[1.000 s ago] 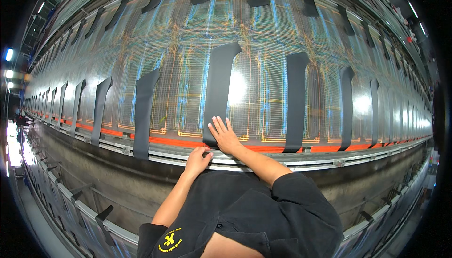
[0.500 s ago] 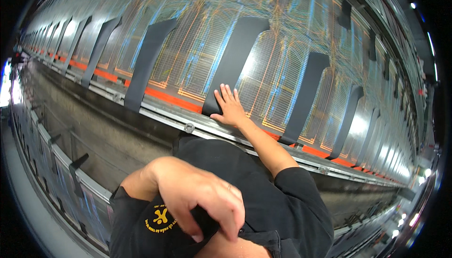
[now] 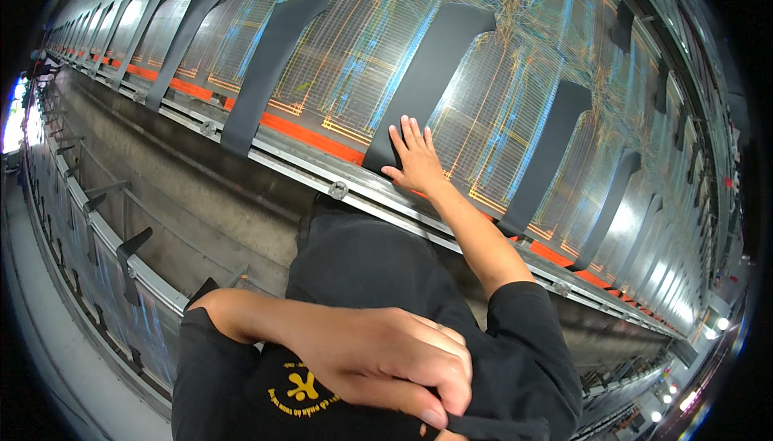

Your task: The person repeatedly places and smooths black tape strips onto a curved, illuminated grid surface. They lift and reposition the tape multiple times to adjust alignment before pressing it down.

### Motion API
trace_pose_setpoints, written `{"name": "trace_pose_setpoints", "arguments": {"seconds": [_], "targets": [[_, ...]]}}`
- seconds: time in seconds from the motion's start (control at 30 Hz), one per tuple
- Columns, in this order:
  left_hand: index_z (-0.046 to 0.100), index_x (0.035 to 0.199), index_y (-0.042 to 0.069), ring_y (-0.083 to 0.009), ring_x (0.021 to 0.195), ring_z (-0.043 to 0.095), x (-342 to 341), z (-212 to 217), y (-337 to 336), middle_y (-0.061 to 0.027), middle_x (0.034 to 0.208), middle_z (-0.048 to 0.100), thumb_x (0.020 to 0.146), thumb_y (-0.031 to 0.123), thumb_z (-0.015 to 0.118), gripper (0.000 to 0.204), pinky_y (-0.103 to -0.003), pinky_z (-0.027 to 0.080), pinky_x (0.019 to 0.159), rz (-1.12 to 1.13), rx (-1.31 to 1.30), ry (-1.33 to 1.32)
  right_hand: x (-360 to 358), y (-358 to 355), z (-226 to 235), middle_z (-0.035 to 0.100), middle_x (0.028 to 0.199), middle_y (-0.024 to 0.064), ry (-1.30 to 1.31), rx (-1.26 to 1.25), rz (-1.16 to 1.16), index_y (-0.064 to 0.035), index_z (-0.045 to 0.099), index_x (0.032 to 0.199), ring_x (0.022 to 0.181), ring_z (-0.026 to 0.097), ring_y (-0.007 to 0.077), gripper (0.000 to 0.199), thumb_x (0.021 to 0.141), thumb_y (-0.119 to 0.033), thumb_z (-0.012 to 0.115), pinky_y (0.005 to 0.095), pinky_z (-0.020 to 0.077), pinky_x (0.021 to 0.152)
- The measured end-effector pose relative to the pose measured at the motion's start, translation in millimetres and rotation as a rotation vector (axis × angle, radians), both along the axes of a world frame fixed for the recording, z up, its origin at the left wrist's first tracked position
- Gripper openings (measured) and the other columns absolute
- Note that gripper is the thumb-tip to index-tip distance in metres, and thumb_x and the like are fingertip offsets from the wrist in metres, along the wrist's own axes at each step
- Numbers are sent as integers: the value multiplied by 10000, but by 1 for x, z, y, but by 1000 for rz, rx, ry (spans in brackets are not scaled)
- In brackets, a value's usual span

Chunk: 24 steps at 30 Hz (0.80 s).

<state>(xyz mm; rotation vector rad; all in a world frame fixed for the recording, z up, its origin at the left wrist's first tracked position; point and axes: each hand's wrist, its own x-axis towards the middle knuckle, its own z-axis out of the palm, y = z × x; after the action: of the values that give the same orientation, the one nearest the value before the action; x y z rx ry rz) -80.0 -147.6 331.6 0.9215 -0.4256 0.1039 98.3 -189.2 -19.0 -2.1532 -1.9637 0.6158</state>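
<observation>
My right hand (image 3: 417, 157) lies flat with its fingers spread. It rests at the near end of a long dark grey cut piece (image 3: 427, 62), which looks like fabric, on the slanted table. The palm's edge reaches over the orange strip beside the table's metal rail. In front of my chest, my left hand (image 3: 394, 360) is closed, thumb and fingers pinched together at the collar (image 3: 507, 426) of my black shirt (image 3: 366, 256). What lies inside the curled fingers is partly hidden.
The long slanted table (image 3: 338, 78) is marked with many coloured lines and carries several dark pieces in a row. A metal rail (image 3: 282, 165) edges it. Behind a walkway (image 3: 177, 151), a second table (image 3: 121, 256) with black flaps runs along the left.
My left hand has moved right across my chest, and its fingers have closed at the collar. The view has shifted; my right hand stays on the same dark piece.
</observation>
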Motion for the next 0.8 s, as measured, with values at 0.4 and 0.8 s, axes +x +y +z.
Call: {"name": "trace_pose_setpoints", "arguments": {"seconds": [0.4,0.8], "targets": [[730,924,66,-295,740,614,-37,-3,60,-76,858,659,932,83,678,56,-399,455,666,-233,-124,-133,-48,14,-7,218,1701,267,-162,-20,-209,-1,309,1620,1597,182,395,875,1005,-565,574,579,135,1282],[723,1130,24,-347,1041,619,-111,-17,159,-164,1253,680,778,164,701,379,-442,460,887,-176,-5,-234,-111,47,-29,201,1704,276,-164,-15,-494,90,267,1600,1603,145,409,900,1033,-561,520,581,101,1283]]}}
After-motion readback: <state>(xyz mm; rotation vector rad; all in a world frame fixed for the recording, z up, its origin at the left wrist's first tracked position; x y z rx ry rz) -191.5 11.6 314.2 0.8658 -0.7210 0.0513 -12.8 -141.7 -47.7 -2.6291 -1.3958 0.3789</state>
